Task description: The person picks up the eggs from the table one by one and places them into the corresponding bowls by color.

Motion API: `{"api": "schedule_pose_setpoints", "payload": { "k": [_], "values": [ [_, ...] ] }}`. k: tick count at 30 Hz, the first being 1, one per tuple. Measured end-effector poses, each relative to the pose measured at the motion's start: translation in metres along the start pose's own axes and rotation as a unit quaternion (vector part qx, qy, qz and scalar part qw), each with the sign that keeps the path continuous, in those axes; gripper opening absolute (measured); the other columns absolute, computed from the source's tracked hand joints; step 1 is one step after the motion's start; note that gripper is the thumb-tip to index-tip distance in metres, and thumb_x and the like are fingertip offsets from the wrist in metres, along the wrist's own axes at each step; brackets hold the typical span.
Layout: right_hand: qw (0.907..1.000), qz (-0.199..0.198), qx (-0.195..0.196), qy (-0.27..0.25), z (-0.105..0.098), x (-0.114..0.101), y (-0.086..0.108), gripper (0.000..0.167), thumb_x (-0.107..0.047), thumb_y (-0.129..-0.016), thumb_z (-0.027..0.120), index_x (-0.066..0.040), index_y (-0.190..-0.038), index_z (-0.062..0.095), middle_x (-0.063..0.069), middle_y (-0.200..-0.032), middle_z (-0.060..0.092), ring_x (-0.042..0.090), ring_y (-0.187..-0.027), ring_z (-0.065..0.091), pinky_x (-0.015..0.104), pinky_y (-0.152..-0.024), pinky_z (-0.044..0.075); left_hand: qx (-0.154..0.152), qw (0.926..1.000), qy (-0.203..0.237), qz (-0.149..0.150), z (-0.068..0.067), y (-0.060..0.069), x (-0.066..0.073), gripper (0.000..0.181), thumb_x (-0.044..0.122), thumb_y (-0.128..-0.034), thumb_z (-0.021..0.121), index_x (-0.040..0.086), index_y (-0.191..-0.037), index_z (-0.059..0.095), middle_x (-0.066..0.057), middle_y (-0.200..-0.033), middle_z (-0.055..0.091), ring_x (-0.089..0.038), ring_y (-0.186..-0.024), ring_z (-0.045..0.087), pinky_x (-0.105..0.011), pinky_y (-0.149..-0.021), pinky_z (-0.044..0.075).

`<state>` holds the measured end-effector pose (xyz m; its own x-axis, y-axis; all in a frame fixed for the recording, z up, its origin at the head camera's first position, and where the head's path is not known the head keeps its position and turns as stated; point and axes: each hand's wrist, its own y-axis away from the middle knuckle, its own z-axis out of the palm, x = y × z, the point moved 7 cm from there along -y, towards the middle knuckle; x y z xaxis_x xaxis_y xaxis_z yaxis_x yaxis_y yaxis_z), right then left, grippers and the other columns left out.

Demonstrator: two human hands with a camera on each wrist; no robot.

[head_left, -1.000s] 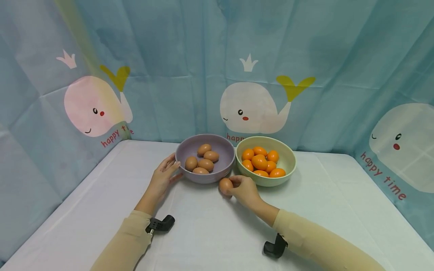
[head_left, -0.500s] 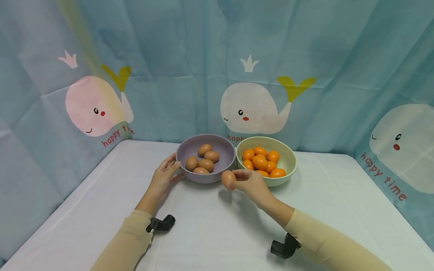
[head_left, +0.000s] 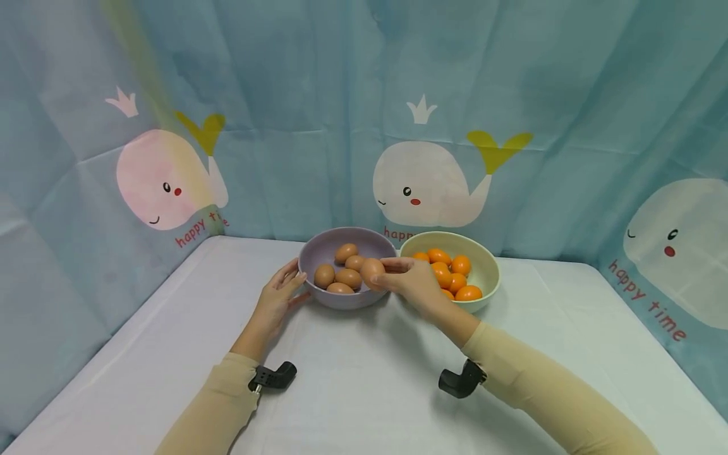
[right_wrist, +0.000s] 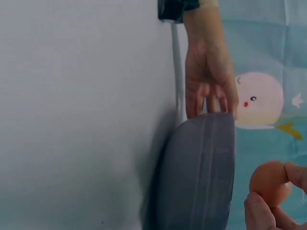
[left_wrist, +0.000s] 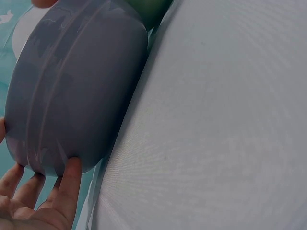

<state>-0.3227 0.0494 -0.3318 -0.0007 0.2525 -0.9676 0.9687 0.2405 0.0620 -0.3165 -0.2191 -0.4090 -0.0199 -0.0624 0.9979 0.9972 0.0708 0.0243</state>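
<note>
In the head view, my right hand [head_left: 418, 284] pinches a brown egg [head_left: 372, 273] between thumb and fingers. The egg is over the right side of the purple bowl [head_left: 347, 302], which has several brown eggs [head_left: 348, 278] lying inside. In the right wrist view the pinched egg [right_wrist: 269, 183] is beyond the bowl's rim. My left hand [head_left: 275, 300] rests against the left side of that bowl. Its fingers [left_wrist: 72, 184] are spread, with their tips touching the outer wall in the left wrist view.
A pale green bowl [head_left: 490, 268] holding several small orange fruits [head_left: 440, 273] stands right of the purple bowl, partly behind my right hand. Both bowls are near the back edge of the white table [head_left: 352, 379]. A blue whale-print curtain [head_left: 318, 95] hangs behind.
My right hand lifts the egg from the table in front of the bowls up to over the purple bowl's right side. The left hand keeps its place on the bowl.
</note>
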Motion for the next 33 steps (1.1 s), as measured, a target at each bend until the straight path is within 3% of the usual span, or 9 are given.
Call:
{"api": "schedule_pose_setpoints", "payload": {
  "k": [6,12,20,27,33],
  "values": [
    [0.9986,0.025,-0.013,-0.045,0.014,-0.004,-0.021,0.044,-0.018,-0.085,0.080,-0.008,-0.126,0.068,0.011,-0.128,0.068,0.015,-0.100,0.071,0.028,-0.092,0.060,0.003,1.0000,0.002,0.000,0.001,0.000,-0.001,0.063,0.026,-0.1032,0.055,0.016,-0.158,0.026,-0.002,-0.166,0.023,-0.022,-0.150,0.032,-0.043,-0.112,0.047],
    [0.9980,0.020,-0.023,-0.056,0.029,-0.009,-0.039,0.043,-0.017,-0.085,0.079,-0.006,-0.125,0.068,0.013,-0.127,0.068,0.020,-0.102,0.073,0.031,-0.092,0.060,-0.001,1.0000,0.001,0.003,0.000,0.001,0.000,0.064,0.027,-0.1032,0.055,0.016,-0.159,0.025,-0.003,-0.166,0.022,-0.023,-0.151,0.030,-0.043,-0.112,0.047],
    [0.9996,0.024,0.008,0.011,0.042,-0.009,-0.061,0.042,-0.027,-0.083,0.082,-0.014,-0.122,0.071,0.007,-0.127,0.069,0.017,-0.100,0.070,0.030,-0.095,0.059,-0.006,0.9999,0.009,0.003,0.004,-0.001,0.000,0.064,0.025,-0.1028,0.056,0.014,-0.158,0.025,-0.004,-0.166,0.023,-0.023,-0.151,0.030,-0.045,-0.113,0.046],
    [0.9978,0.014,0.041,0.050,0.051,-0.006,-0.081,0.042,-0.025,-0.081,0.083,-0.014,-0.120,0.073,0.006,-0.124,0.071,0.015,-0.094,0.063,0.023,-0.081,0.058,-0.007,0.9999,0.012,0.002,0.005,-0.004,0.000,0.065,0.026,-0.1025,0.056,0.014,-0.158,0.026,-0.004,-0.166,0.023,-0.024,-0.150,0.031,-0.044,-0.113,0.047],
    [0.9959,-0.021,0.054,0.069,0.061,-0.008,-0.089,0.041,-0.023,-0.082,0.082,-0.011,-0.121,0.073,0.008,-0.123,0.071,0.020,-0.111,0.065,0.032,-0.098,0.058,-0.004,1.0000,0.004,0.003,0.002,-0.002,-0.001,0.063,0.024,-0.1035,0.054,0.014,-0.158,0.026,-0.005,-0.166,0.023,-0.024,-0.150,0.031,-0.043,-0.111,0.048]
  ]
}}
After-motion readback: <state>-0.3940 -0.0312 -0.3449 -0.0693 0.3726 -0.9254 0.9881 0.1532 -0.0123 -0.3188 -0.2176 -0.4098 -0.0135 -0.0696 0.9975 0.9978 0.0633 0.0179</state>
